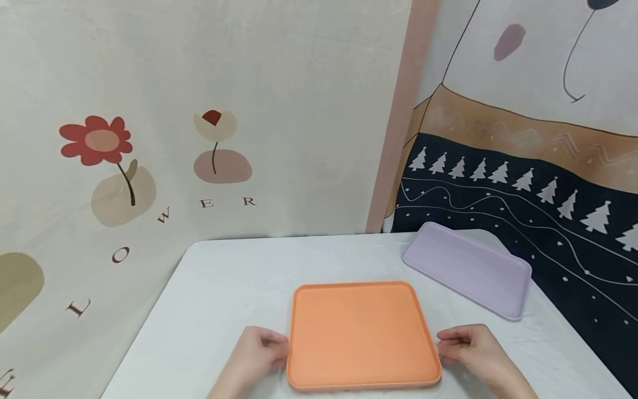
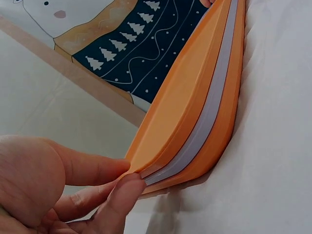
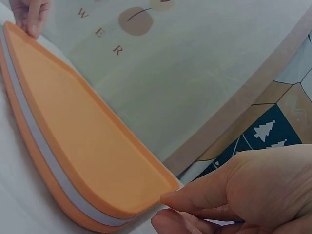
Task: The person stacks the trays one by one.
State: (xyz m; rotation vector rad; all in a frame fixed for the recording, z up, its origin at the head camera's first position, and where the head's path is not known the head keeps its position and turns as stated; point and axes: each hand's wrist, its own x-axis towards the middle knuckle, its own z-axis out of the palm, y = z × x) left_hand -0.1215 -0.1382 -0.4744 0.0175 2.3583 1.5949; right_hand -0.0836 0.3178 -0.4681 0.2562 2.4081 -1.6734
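Note:
An orange tray [image 1: 364, 332] lies on top of a stack at the front of the white table. Beneath it, the wrist views show a lilac tray [image 2: 207, 124] and another orange tray [image 2: 229, 129] at the bottom. My left hand [image 1: 259, 354] pinches the upper orange tray's left edge, with a finger at the rim and the thumb against the side. On the opposite edge, my right hand [image 1: 471, 352] has its fingertips at the rim, thumb slightly lower; how firm that hold is cannot be made out.
A separate lilac tray [image 1: 468, 269] rests at an angle at the back right of the white table [image 1: 224, 288], near its right edge. Behind stands a pale cloth with printed flowers [image 1: 102, 141]; a dark cloth with printed trees [image 1: 498, 172] hangs on the right.

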